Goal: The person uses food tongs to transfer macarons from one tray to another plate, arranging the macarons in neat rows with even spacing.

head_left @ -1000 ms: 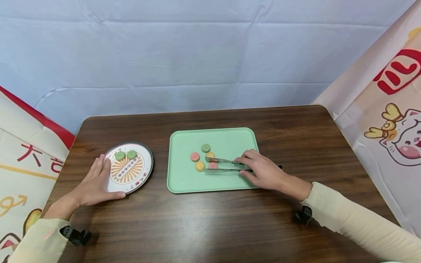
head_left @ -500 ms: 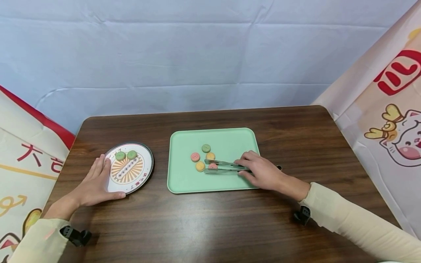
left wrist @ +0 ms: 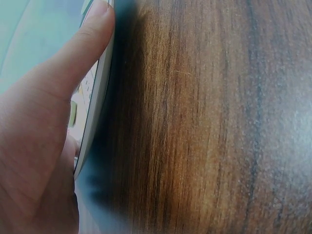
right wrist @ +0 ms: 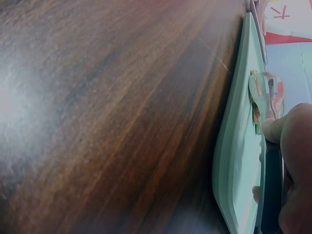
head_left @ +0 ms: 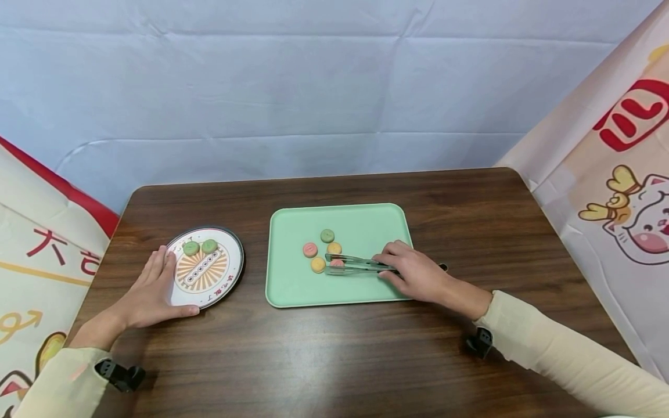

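My right hand holds food tongs with see-through tips over the green tray. Between the tong tips lies a pink macaron-like cookie, partly hidden by the near arm. Beside it on the tray are a yellow cookie, another yellow one, a pink one and a green one. At the left, my left hand rests against the rim of a printed white plate, thumb along its near edge, fingers at its left side. Two green cookies sit on the plate.
Everything stands on a dark wooden table with rounded far corners. A pale cloth hangs behind it, and printed cloths hang at both sides. The tray lies between the plate and my right forearm.
The tong arms have drawn closer together around the pink cookie, which has shifted slightly left. My right hand has edged a little left. My left hand and the plate have stayed still.
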Demonstrator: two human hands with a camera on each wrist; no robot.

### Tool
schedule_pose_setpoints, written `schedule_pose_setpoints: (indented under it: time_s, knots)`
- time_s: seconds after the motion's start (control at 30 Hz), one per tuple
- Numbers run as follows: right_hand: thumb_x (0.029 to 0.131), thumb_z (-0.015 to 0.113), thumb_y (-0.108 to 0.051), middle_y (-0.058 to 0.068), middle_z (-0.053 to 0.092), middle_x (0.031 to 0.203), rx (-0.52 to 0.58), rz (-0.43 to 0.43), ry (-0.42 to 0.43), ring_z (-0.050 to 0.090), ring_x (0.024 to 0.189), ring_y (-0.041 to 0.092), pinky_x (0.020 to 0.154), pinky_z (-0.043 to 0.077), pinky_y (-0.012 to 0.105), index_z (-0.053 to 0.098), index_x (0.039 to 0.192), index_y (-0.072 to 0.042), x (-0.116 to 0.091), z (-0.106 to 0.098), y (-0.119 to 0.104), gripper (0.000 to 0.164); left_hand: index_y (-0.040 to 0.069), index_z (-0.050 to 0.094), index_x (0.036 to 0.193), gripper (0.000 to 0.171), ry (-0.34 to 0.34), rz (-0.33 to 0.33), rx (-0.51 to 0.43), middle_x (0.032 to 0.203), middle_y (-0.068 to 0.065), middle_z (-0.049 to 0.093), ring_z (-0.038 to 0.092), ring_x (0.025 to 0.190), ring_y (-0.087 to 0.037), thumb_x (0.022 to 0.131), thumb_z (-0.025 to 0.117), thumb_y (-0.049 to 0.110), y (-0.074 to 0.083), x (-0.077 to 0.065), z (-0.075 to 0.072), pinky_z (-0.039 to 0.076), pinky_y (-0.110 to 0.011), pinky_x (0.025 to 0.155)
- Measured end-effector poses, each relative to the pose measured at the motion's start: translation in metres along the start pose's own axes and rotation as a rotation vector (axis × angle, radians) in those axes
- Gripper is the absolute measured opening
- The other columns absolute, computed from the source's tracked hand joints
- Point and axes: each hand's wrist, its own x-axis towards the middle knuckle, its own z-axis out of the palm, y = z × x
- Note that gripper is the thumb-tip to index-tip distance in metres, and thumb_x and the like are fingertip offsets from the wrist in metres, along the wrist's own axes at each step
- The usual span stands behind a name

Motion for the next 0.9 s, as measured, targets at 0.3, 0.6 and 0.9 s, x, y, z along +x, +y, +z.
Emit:
schedule_pose_setpoints:
  time_s: [0.3,0.6,0.9]
  knots:
    - [0.096,0.072,-0.017,0.003,0.062,0.104,0.000,-0.003,-0.006,0.057,0.101,0.018,0.078,0.051,0.036,0.071,0.123,-0.004,-0.0005,0.0008,-0.0009,0.029,-0.011,-0.008,0.156,0.139,0.000,-0.001,0.003,0.163,-0.030,-0.022,-0.017,0.151,-0.048,0.078,0.077,0.065,-0.0008,-0.0001,0.0010,0.006,-0.068,0.118]
    - [0.097,0.071,-0.017,0.003,0.061,0.105,0.005,-0.007,-0.001,0.056,0.100,0.019,0.078,0.050,0.036,0.071,0.124,-0.003,-0.0011,0.0002,-0.0005,0.030,-0.011,-0.008,0.156,0.139,-0.001,-0.004,0.004,0.163,-0.030,-0.021,-0.017,0.150,-0.048,0.078,0.077,0.065,0.0001,-0.0006,0.0009,0.006,-0.069,0.118]
    - [0.095,0.074,-0.015,0.004,0.061,0.102,-0.007,-0.033,0.037,0.056,0.097,0.018,0.077,0.050,0.035,0.072,0.121,-0.003,0.0006,-0.0016,0.0005,0.029,-0.011,-0.009,0.156,0.139,-0.003,-0.007,0.006,0.163,-0.030,-0.022,-0.018,0.151,-0.047,0.078,0.077,0.066,0.0011,0.0000,-0.0005,0.006,-0.068,0.118]
